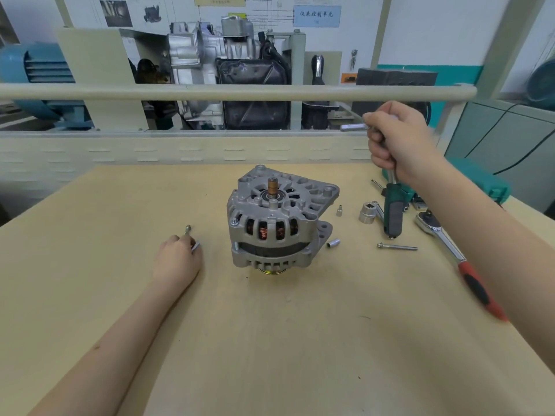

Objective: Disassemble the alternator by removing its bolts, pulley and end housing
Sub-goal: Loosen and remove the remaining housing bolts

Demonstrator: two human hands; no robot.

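Observation:
The grey alternator [279, 223] stands upright in the middle of the wooden table [270, 340], pulley [271, 271] down, copper slip-ring shaft [272, 187] pointing up. My left hand [177, 259] rests on the table left of it, fingers closed on a long bolt [189, 234] laid flat. My right hand [399, 139] is raised at the back right, above the tools, gripping a silver T-handle driver [354, 127] whose shaft [390, 175] points down. Another long bolt [398, 247] lies right of the alternator.
Right of the alternator lie two small sockets [334, 243], a large socket [368, 213], a green-grey handled tool [393, 211] and a red-handled ratchet [459, 259]. A green tool case [486, 184] sits at the far right. A rail [228, 93] and engine display stand behind.

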